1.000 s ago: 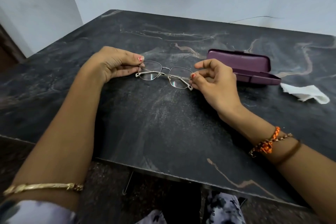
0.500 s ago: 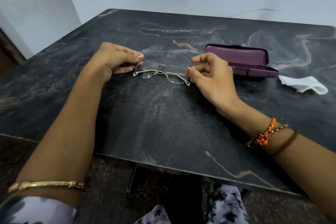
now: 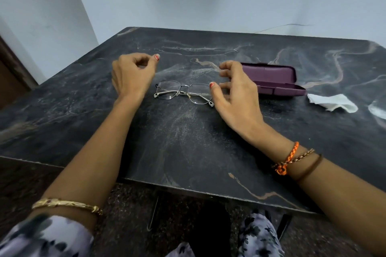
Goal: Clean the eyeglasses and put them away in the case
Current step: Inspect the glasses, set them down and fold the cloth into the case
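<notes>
Eyeglasses folded, lying flat on the dark marble table, neither hand gripping them. Left hand loosely curled just left of the frame; right hand fingers spread at the right lens, thumb tip over its edge. Purple case behind right hand, lid ajar; white cloth to its right.

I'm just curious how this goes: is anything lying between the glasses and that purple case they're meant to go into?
Nothing lies on the table between the eyeglasses and the open purple case, but the right hand hovers over that gap. The white tissue sits beyond the case, out of the way.
</notes>
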Demonstrator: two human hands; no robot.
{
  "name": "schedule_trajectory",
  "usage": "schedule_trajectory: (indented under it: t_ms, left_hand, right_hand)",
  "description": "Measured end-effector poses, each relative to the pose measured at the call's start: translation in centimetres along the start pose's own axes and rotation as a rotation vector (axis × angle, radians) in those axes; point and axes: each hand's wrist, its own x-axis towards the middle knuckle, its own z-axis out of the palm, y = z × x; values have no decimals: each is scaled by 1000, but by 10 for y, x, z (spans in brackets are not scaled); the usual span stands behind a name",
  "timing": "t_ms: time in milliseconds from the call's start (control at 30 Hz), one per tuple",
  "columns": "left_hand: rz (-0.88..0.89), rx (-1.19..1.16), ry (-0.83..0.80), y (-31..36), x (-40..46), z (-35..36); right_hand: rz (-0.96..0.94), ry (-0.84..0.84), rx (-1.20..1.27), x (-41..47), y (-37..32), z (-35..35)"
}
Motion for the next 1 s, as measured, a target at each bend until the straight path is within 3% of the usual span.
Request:
schedule_trajectory:
  t_ms: [133, 267, 500, 700, 833, 1000]
  left_hand:
    - [179, 41, 152, 1, -7, -4]
    - [421, -61, 204, 14, -18, -9]
    - [995, 3, 37, 54, -45, 10]
    - [1071, -157, -126, 130, -87, 51]
    - [1183, -97, -295, 160, -106, 83]
    - [1038, -112, -314, 155, -114, 102]
  right_hand:
    - [-171, 33, -46, -7, -10, -6]
    - [-286, 58, -144, -11, -19, -12]
    - [-269, 255, -243, -3, 0, -70]
    - [-106, 264, -274, -11, 50, -133]
    - [13, 197, -332, -2, 78, -161]
    - [96, 83, -348, -5, 101, -161]
